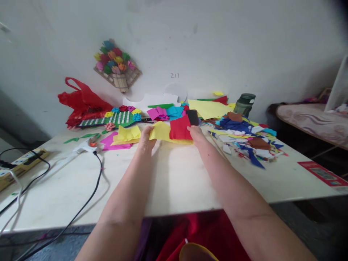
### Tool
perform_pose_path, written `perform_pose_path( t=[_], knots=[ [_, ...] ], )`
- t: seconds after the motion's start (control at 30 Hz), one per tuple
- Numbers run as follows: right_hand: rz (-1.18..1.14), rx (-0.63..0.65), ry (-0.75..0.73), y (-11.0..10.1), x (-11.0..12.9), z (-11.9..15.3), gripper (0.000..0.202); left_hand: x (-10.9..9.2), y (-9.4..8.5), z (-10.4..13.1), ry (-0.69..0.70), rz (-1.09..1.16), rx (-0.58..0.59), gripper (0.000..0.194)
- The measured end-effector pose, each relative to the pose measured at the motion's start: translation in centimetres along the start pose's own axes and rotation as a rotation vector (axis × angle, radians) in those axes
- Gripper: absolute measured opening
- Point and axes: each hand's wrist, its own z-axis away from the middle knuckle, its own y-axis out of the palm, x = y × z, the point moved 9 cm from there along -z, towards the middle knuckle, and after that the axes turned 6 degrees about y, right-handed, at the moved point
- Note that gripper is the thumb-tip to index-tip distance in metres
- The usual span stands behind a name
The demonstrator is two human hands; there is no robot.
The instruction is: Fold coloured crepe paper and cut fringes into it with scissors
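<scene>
Work sits near the middle of the frame, between the two hands. A long strip of thin yellow paper [161, 130] runs from left to right there; its left part passes by the left hand [148, 138], its right end reaches the right hand [194, 133]. A roughly square piece of bright red paper [179, 128] lies over the strip's right part, its right edge at the right hand.

Left hand: narrow, pinching the yellow strip, thumb uppermost. Right hand: narrow, gripping the red piece at its right edge, thumb uppermost; fingers underneath hidden. Whether the strip touches the white counter [176, 177] along its length cannot be told.

Appearance: yellow strip matt, slightly wavy, with a deeper yellow layer showing along the lower edge. Red piece opaque, upper edge slanting up to the right, lower edge nearly level.

Surroundings: a crinkled stack of bright yellow paper [129, 133] just left of the left hand, with flat magenta paper sheets [115, 142] beside it at centre left. A dark rectangular phone [193, 117] lies just above the right hand; a heap of multicoloured paper scraps [250, 136] occupies the right of the frame.
</scene>
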Motion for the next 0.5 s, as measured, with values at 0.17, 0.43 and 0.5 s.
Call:
perform_pose_path(
  t=[0.17,0.43,0.5],
  knots=[
    [0.154,-0.102,-0.121,-1.7,0.8,-0.7,0.029,0.2,-1.5,0.0,-0.002,-0.261,-0.053,0.025],
    [0.030,-0.098,-0.202,-1.4,1.5,-0.2,0.018,1.4,-3.1,0.1,-0.145,-0.402,-0.206,0.027],
    [-0.091,-0.040,-0.119,-0.8,0.5,-0.4,0.012,2.2,-2.7,0.3,-0.214,-0.453,-0.199,0.021]
  ],
)
